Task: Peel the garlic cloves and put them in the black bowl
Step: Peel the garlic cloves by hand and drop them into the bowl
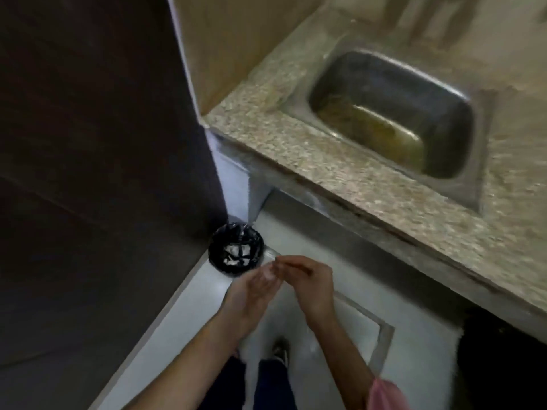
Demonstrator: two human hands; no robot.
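My left hand (251,288) is turned palm up and cupped, with a few pale scraps (268,273) lying in it, possibly garlic skin; the blur hides what they are. My right hand (307,279) hovers just to its right, back upward, its fingertips meeting over the left palm. Whether they pinch anything is not visible. Both hands hang above the floor, just right of a small round black bin (235,250) lined with a black bag and holding white scraps. No garlic clove and no black bowl can be made out.
A speckled stone counter (340,173) with a steel sink (393,113) runs along the right, its front edge above the hands. A dark wall (103,143) closes the left side. The pale floor (189,321) lies below, with my feet (279,350) on it.
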